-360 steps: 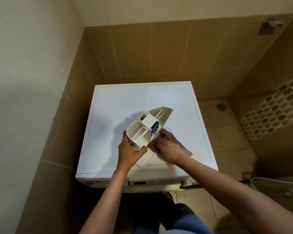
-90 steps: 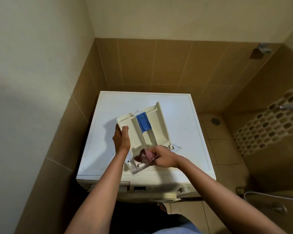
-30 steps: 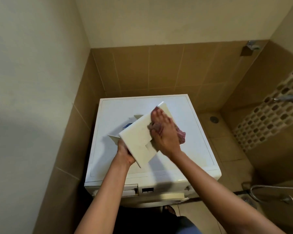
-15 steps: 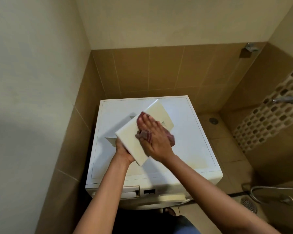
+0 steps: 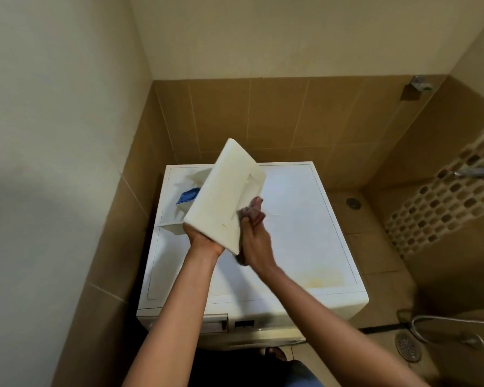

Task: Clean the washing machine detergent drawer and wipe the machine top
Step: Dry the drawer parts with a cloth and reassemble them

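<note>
Gripping the detergent drawer (image 5: 224,196) by its near corner, the left hand (image 5: 200,238) holds it tilted, underside up, with its blue insert (image 5: 186,196) showing at the left. At the drawer's right edge the right hand (image 5: 256,241) pinches a reddish cloth (image 5: 252,210) against the plastic, so I judge this to be the drawer-wiping step. The next move calls for refitting the drawer, then wiping the machine top (image 5: 305,233) beneath, which is yellow-stained at front right.

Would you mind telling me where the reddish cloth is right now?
In the head view, the cloth is bunched in the right hand, against the right edge of the detergent drawer that the left hand holds above the washing machine top.
</note>
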The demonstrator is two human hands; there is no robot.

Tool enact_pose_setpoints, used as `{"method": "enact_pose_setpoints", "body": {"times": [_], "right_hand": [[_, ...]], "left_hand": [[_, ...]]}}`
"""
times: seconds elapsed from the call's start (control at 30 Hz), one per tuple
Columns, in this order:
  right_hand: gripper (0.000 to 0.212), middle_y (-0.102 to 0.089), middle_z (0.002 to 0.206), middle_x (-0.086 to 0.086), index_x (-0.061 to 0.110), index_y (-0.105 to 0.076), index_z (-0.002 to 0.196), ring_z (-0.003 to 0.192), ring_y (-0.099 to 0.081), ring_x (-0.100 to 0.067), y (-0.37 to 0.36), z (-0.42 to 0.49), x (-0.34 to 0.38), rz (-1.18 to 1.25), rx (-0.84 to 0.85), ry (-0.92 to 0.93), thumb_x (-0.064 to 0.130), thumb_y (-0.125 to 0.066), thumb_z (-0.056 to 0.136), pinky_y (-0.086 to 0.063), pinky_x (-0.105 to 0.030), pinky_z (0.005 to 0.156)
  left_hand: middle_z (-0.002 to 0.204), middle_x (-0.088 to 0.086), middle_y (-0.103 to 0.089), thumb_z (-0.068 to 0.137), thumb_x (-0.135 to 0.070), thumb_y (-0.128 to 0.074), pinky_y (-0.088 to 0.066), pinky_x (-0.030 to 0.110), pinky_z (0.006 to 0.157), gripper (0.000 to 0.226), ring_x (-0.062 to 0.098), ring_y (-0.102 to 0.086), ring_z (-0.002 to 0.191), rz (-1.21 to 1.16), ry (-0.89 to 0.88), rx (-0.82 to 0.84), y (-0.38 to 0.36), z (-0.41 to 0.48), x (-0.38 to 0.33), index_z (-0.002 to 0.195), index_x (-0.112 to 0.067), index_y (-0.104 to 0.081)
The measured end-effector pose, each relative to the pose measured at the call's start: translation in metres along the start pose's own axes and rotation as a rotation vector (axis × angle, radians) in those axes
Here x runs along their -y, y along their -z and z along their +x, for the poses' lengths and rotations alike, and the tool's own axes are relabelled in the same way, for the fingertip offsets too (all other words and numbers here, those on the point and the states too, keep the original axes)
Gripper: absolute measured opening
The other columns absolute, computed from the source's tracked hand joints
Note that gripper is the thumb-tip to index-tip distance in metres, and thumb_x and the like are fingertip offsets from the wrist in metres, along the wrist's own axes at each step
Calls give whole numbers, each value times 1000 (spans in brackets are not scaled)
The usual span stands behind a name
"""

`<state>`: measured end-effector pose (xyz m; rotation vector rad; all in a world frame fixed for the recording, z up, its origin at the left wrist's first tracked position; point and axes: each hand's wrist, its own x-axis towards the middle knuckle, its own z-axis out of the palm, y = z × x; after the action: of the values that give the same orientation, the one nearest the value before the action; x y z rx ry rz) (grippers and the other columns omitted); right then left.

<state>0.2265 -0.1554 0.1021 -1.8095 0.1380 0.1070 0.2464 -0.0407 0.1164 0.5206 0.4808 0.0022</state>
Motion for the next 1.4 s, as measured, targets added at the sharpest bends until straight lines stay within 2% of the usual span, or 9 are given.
{"method": "enact_pose_setpoints", "body": {"times": [0.1, 0.27, 0.47, 0.7, 0.87, 1.0, 1.17, 1.3, 1.4], "right_hand": [[43, -60, 114, 11, 27, -43, 137, 96, -58, 2, -19, -36, -1, 111, 111, 7, 46, -38, 99, -42, -2, 73], [30, -60, 71, 0, 21, -51, 110, 63, -58, -14, -26, -64, -20, 73, 303, 65, 46, -39, 99, -54, -30, 69], [19, -67, 102, 3, 28, -61, 101, 93, -63, -13, 13, -38, -43, -178, 488, 22, 38, -45, 99, -48, -21, 80], [29, -67, 103, -10, 10, -64, 105, 94, -63, -26, 46, 22, -65, 153, 5, -393, 32, -47, 97, -49, -34, 78], [16, -56, 77, -6, 12, -58, 80, 70, -59, -20, 44, 41, -64, 430, 99, -611, 24, -54, 90, -48, -28, 66], [14, -56, 91, -4, 13, -58, 98, 80, -54, -18, 51, 36, -58, 333, 227, -589, 25, -53, 92, -44, -27, 66], [9, -48, 87, -9, 12, -54, 86, 71, -44, -16, 67, 22, -61, 390, 148, -496, 11, -46, 92, -38, -24, 64], [44, -60, 98, -7, 10, -59, 114, 94, -56, -23, 78, 7, -55, 606, 119, -522, 47, -41, 97, -45, -36, 91], [58, -64, 95, -9, 9, -61, 117, 85, -59, -24, 84, -18, -39, 566, 373, -478, 58, -39, 94, -54, -33, 70]], "left_hand": [[74, 5, -69, 96, -40, -32, -54, 34, 70, 37, 28, -64, 73, 37, -37, -55, -5, 11, -3, 89, -20, -62], [82, 5, -70, 88, -45, -41, -56, 32, 63, 39, 24, -67, 74, 160, 9, -143, -4, 23, -10, 106, -20, -65], [81, 6, -70, 88, -44, -41, -51, 38, 74, 36, 28, -64, 81, 219, 41, -99, 10, 34, -25, 97, -22, -67], [102, 4, -64, 87, -48, -57, -49, 41, 78, 34, 29, -63, 88, 278, 132, 73, 34, 26, -43, 110, -24, -65], [79, 4, -69, 82, -41, -56, -53, 34, 67, 28, 24, -67, 69, 340, 257, 140, 42, 3, -41, 93, -20, -72], [71, 3, -67, 90, -38, -47, -53, 29, 60, 30, 21, -65, 60, 401, 327, 82, 57, -15, -42, 87, -18, -69], [70, 0, -68, 86, -42, -50, -55, 30, 59, 33, 19, -66, 61, 351, 315, 72, 75, -40, -40, 79, -20, -74], [63, -3, -65, 53, -36, -76, -53, 25, 55, 21, 15, -63, 56, 410, 322, 97, 79, -67, -41, 64, -20, -72], [52, -4, -58, 67, -34, -64, -46, 19, 47, 18, 13, -57, 44, 475, 331, 29, 91, -86, -37, 58, -19, -61]]}}
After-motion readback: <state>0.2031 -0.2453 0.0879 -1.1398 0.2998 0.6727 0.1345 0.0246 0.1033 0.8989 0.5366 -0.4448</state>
